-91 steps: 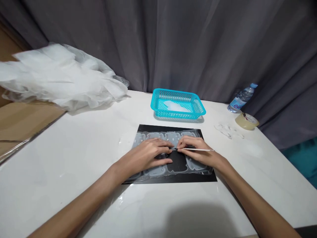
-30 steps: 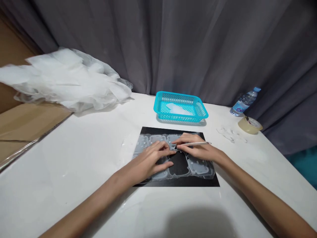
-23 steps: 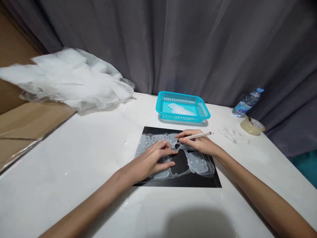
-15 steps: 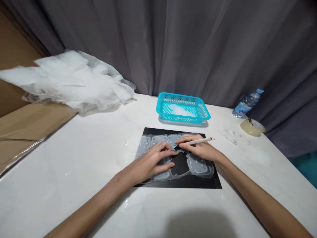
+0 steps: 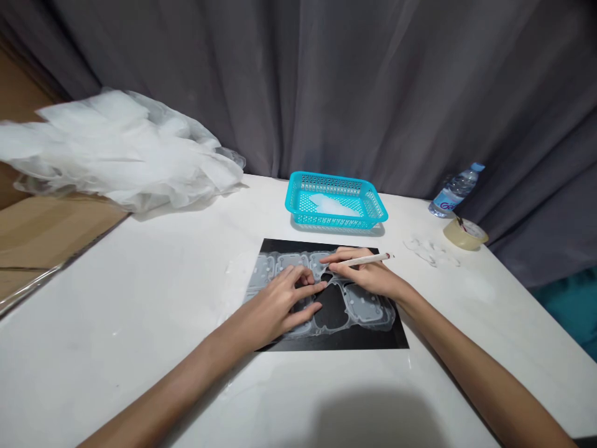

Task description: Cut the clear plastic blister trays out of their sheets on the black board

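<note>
A translucent plastic sheet (image 5: 364, 303) with moulded rounded panels lies on a black mat (image 5: 373, 339). An opening near its middle shows the black underneath. My left hand (image 5: 284, 298) presses down on the sheet left of this opening, thumb and index finger stretched apart, holding nothing. In my right hand (image 5: 368, 272) is a slim white pen-like craft knife (image 5: 366, 259), pinched between thumb and fingers and slanted. Its tip meets the sheet just above the opening, close to my left index finger; the blade itself is too small to make out clearly.
Behind the mat stands a turquoise basket (image 5: 336, 221) with white translucent pieces (image 5: 333, 205) inside. A heap of white plastic sheets (image 5: 130, 149) lies at the left, near cardboard (image 5: 60, 230). To the right are clear scraps (image 5: 431, 252), a tape roll (image 5: 466, 235) and a water bottle (image 5: 457, 193).
The whole view has shifted slightly. The knife tip has moved a little to the left along the upper edge of the opening. My left hand stays pressed on the sheet.
</note>
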The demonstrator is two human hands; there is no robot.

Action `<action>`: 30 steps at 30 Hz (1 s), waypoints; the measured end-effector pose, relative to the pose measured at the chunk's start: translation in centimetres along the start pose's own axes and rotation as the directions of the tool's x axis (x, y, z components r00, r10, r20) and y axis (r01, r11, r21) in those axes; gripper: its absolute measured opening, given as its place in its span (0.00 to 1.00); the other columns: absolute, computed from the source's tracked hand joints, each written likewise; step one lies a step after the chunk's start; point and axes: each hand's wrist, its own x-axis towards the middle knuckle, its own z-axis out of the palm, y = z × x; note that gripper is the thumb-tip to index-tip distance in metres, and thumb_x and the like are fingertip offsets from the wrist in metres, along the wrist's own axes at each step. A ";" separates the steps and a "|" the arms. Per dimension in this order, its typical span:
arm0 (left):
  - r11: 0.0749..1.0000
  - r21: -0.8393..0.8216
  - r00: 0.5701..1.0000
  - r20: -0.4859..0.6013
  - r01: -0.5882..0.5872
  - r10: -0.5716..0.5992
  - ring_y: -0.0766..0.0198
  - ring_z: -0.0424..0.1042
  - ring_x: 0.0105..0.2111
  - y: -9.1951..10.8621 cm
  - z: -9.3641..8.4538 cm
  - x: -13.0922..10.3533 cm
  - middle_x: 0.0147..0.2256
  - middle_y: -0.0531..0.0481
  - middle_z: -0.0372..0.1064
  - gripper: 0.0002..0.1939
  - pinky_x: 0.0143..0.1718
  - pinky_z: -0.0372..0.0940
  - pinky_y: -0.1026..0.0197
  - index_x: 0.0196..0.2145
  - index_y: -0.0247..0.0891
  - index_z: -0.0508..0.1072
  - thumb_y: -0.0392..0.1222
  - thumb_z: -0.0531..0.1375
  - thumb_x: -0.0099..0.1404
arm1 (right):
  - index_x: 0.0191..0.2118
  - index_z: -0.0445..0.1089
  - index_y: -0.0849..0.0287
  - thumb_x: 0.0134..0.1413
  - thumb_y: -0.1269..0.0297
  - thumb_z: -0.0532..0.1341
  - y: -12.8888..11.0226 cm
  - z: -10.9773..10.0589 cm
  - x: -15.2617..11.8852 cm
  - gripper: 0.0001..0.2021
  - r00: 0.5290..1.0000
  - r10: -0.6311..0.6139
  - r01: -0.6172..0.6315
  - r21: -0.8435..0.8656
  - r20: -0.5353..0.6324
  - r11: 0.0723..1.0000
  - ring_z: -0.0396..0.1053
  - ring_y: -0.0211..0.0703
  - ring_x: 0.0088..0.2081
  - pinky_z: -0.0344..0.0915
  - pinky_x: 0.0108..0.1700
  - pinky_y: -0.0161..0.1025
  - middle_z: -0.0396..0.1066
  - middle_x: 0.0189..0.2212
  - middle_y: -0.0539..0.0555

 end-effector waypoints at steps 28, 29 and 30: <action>0.809 0.585 0.996 -0.028 -0.052 0.084 0.44 0.71 0.50 3.7 1.6 1.5 0.47 0.36 0.71 0.20 0.51 0.64 0.45 0.62 0.35 0.71 0.40 0.49 0.78 | 0.51 0.81 0.58 0.68 0.63 0.61 -0.6 -1.1 0.8 0.13 0.993 0.077 -0.078 0.013 0.094 0.997 0.72 0.36 0.30 0.69 0.36 0.37 0.78 0.43 0.54; 0.808 0.587 0.996 -0.030 -0.055 0.089 0.44 0.71 0.51 3.7 1.7 1.4 0.48 0.36 0.71 0.20 0.52 0.63 0.45 0.62 0.34 0.70 0.39 0.49 0.78 | 0.51 0.81 0.57 0.68 0.62 0.61 -0.5 -1.3 1.0 0.13 0.993 0.078 -0.080 0.018 0.093 0.997 0.72 0.36 0.30 0.69 0.36 0.37 0.78 0.44 0.55; 0.810 0.584 0.995 -0.031 -0.058 0.094 0.44 0.71 0.52 3.7 1.7 1.4 0.49 0.35 0.72 0.20 0.52 0.63 0.45 0.62 0.34 0.70 0.38 0.49 0.78 | 0.51 0.81 0.57 0.68 0.61 0.61 -0.4 -1.5 1.2 0.13 0.992 0.082 -0.085 0.020 0.098 0.996 0.72 0.37 0.30 0.69 0.36 0.37 0.79 0.45 0.55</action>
